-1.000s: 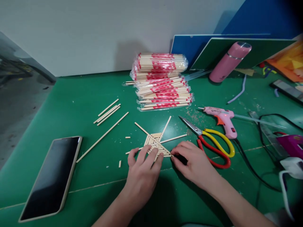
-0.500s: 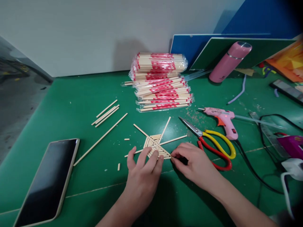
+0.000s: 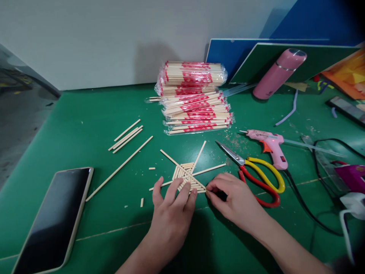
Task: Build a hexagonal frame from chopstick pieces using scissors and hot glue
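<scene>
Two hands at the worktop's near edge. My left hand [image 3: 171, 213]: fingers spread flat, pressing on the stick lattice [image 3: 186, 176]. My right hand [image 3: 234, 198]: thumb and forefinger pinched on the lattice's right tip. Left of these, phone [image 3: 54, 217]; loose sticks [image 3: 125, 137]. Right: scissors [image 3: 256, 175]; glue gun [image 3: 269, 144].

The stick panel [image 3: 186, 177] lies on the desk [image 3: 85, 114] just beyond the fingers [image 3: 176, 190]; scissors [image 3: 253, 173] right of them, phone [image 3: 48, 220] far left, chopstick packs [image 3: 195, 99] behind.
</scene>
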The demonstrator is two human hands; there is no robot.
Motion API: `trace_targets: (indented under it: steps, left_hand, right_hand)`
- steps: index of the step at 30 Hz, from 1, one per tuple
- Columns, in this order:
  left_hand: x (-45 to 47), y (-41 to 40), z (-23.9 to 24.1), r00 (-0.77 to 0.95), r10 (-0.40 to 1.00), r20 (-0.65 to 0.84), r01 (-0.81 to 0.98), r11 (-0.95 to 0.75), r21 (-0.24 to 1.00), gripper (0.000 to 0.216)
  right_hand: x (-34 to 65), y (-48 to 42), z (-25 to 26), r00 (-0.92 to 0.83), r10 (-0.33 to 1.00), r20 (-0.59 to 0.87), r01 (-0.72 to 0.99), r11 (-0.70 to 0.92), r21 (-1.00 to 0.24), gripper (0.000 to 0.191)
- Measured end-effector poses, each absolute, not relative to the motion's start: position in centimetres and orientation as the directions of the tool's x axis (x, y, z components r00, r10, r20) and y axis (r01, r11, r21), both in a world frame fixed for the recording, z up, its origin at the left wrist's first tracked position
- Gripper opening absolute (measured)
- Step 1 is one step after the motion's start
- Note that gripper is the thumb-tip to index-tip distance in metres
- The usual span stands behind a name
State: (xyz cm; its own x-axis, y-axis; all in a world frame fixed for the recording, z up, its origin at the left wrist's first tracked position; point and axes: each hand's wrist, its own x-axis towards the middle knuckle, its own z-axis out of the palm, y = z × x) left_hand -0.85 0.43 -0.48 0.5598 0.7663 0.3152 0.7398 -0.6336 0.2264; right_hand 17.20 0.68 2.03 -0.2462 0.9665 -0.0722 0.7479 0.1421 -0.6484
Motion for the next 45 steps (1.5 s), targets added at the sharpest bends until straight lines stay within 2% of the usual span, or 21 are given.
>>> trace_targets:
  steps: [16, 24, 31, 45]
  left_hand:
    - [-1.0, -0.3, -0.6, 0.562, 0.757, 0.334, 0.744, -0.639, 0.196, 0.027]
    - [-1.5, -0.5, 0.0, 0.538, 0.768, 0.347, 0.716, -0.633, 0.292, 0.032]
    - [-1.3, -0.5, 0.3, 0.523, 0.805, 0.279, 0.767, -0.587, 0.257, 0.026]
    - [-1.3, -0.7, -0.5, 0.530, 0.766, 0.365, 0.752, -0.623, 0.216, 0.025]
  right_hand:
    - [17.1, 0.2, 1.5, -0.215, 0.976, -0.030, 0.723, 0.139, -0.676, 0.011]
    - [17.0, 0.2, 1.6, -0.221, 0.975, 0.001, 0.715, 0.163, -0.680, 0.013]
    - [17.2, 0.2, 1.6, -0.234, 0.972, -0.005, 0.726, 0.172, -0.665, 0.014]
    - [17.3, 0.4, 1.6, -0.255, 0.967, -0.009, 0.727, 0.186, -0.661, 0.011]
